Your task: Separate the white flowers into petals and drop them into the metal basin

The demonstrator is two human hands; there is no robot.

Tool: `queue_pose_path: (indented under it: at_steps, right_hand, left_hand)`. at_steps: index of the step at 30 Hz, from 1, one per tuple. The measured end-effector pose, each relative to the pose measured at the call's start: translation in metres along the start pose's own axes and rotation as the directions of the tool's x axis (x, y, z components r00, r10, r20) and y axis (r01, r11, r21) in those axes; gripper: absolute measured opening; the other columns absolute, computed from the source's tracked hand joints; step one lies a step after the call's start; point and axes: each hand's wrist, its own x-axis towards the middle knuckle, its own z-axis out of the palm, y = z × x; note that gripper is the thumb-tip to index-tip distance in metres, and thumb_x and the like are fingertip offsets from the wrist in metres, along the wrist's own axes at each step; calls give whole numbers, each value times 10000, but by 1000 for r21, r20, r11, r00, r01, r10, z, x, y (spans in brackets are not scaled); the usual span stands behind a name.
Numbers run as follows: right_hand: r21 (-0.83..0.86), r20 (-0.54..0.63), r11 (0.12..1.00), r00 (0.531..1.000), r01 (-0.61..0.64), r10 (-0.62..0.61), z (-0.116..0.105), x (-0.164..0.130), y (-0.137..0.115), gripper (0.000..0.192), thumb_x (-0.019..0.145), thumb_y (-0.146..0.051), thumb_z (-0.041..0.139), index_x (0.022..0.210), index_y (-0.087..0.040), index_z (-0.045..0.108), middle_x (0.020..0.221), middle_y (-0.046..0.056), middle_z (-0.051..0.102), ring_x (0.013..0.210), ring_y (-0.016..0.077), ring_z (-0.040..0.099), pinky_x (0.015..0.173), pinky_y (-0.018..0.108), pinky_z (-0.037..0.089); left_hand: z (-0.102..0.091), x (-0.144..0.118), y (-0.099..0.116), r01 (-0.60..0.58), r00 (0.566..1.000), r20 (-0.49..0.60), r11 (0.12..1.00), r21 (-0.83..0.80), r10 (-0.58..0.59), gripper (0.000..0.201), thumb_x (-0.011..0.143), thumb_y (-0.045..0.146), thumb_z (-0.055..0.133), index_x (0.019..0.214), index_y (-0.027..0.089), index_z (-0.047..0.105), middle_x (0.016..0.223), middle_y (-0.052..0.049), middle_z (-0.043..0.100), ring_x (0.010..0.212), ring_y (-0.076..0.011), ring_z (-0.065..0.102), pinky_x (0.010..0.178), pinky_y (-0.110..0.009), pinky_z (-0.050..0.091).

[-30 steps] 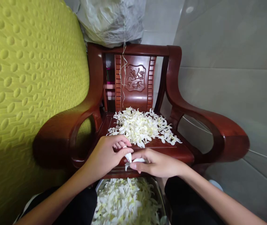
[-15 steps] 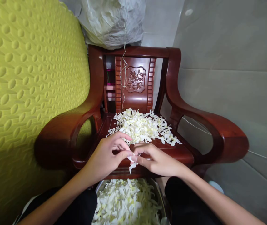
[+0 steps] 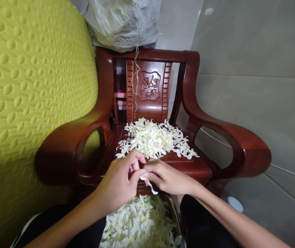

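My left hand (image 3: 123, 179) is closed, its thumb and fingertips pinching a white flower (image 3: 151, 187) whose petals hang down below the fingers. Pressed up against it, my right hand (image 3: 170, 176) also has thumb and forefinger closed at the same flower. The fingertips hide most of its upper part. Just beyond the hands, a heap of white flowers (image 3: 152, 139) is spread over the wooden chair's seat. Below them, between the knees, many more white flowers (image 3: 134, 220) fill a basin (image 3: 176, 215).
The dark red wooden chair (image 3: 201, 103) has wide curved arms on both sides. A yellow embossed panel (image 3: 38, 69) stands at the left, grey tiles (image 3: 253, 103) at the right. A pale bag (image 3: 126, 24) sits behind the backrest, with string (image 3: 136, 69) hanging down.
The flower's hanging petals have swung a little to the right, and my fingers have closed more tightly together. The camera view has shifted slightly.
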Motion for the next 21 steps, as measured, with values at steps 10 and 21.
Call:
queue_pose_path:
  at_steps: [10,21]
  right_hand:
    - [327,-99,943,990,-67,104,0,0,8,252,914,-332,503,931,-150,676,929,56,650,861,173,574,791,279,433]
    - [530,-183,825,925,-194,335,1,-1,19,335,785,-373,666,1012,-128,657,619,-5,631,559,120,569,657,288,479]
  left_hand:
    - [-11,7,-8,-68,993,-88,991,115,78,138,856,143,481,969,221,495,662,57,543,597,-104,543,623,-216,414]
    - [-13,13,-10,-8,996,85,934,358,-24,104,904,227,454,919,198,553,794,-6,606,745,-165,571,681,-282,416]
